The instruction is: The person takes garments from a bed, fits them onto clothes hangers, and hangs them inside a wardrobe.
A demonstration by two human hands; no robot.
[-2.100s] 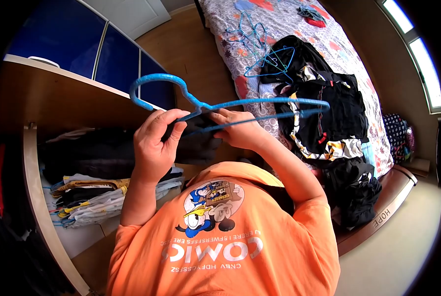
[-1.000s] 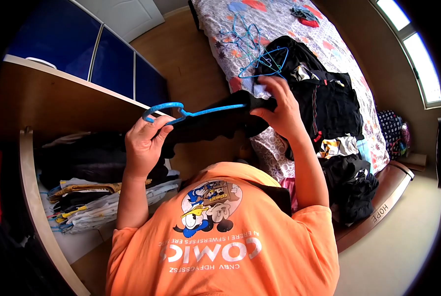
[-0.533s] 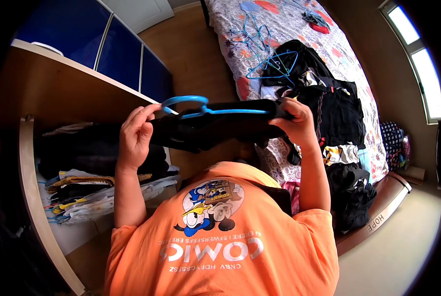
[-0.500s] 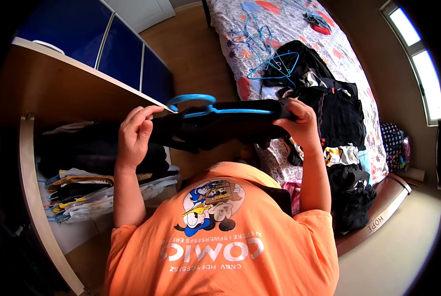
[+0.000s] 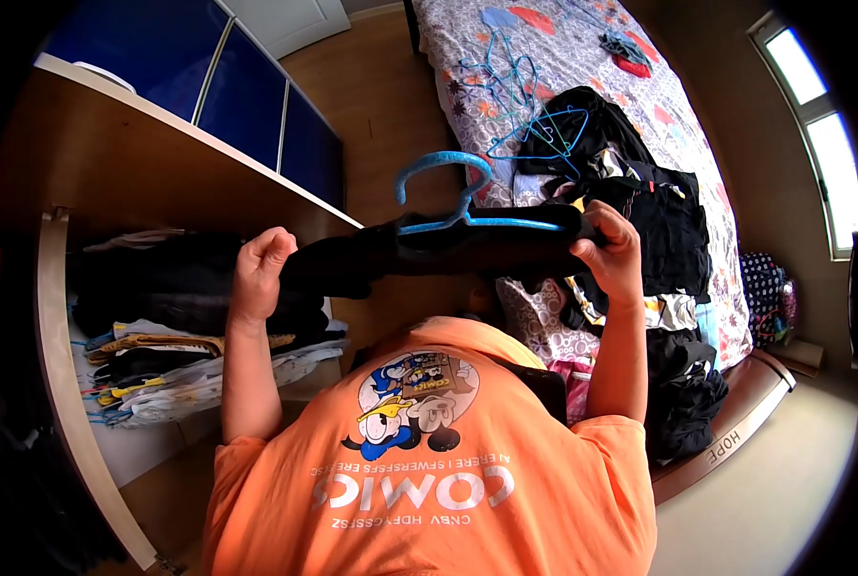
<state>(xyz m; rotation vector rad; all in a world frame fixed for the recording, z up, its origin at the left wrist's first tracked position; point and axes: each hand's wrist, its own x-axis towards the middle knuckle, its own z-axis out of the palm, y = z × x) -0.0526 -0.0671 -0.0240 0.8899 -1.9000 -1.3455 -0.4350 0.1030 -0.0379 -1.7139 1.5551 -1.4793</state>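
Note:
A black garment (image 5: pixel 352 259) is stretched between my two hands in front of my chest. Inside it sits a blue clothes hanger (image 5: pixel 443 178), its hook pointing up and away from me and part of its bar showing at the neck opening. My left hand (image 5: pixel 263 274) is closed on the garment's left shoulder. At the other shoulder, my right hand (image 5: pixel 613 248) pinches the cloth between thumb and fingers, near the hanger's right end. The hanger's left arm is hidden under the black cloth.
On the left an open wardrobe (image 5: pixel 55 384) holds hanging clothes (image 5: pixel 189 355). To the right, a bed (image 5: pixel 683 125) with a floral sheet carries loose blue hangers (image 5: pixel 520 96) and black clothes (image 5: pixel 664 226). A blue-fronted cabinet (image 5: pixel 242 86) and a window (image 5: pixel 818 144) lie further off.
The hanger's hook has swung up and to the right, and more of the garment's left side is drawn out flat. My left hand has closed from a looser, finger-extended hold.

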